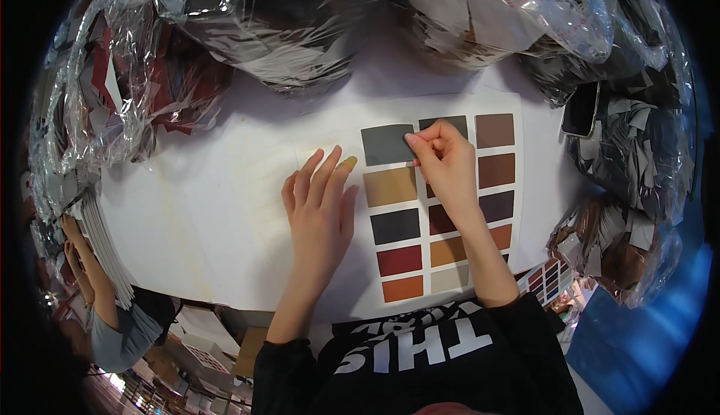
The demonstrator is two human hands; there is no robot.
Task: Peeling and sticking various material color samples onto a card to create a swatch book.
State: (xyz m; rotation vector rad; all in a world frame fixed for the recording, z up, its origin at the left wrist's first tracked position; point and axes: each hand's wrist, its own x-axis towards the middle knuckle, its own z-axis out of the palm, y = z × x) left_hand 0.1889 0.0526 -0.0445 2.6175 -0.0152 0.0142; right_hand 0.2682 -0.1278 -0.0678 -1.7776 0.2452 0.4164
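A white sample card (pixel 360 224) lies in front of me with rows of rectangular colour swatches. My right hand (pixel 448 161) is over its upper part, thumb and forefinger pinched at the right edge of a grey swatch (pixel 386 146) in the top left place. Beneath that swatch are a tan swatch (pixel 391 186) and a dark one (pixel 396 226). My right hand partly covers the middle column. My left hand (pixel 318 194) hovers left of the swatches with fingers spread, holding nothing; a yellowish cover sits on one fingertip.
Clear plastic bags of grey pieces (pixel 289 40) and beige pieces (pixel 480 21) line the table's far side. A bag with red pieces (pixel 161 77) stands far left, more bags at right beside a phone (pixel 580 110). Another person's arm (pixel 97 265) reaches a stack of sheets (pixel 101 239).
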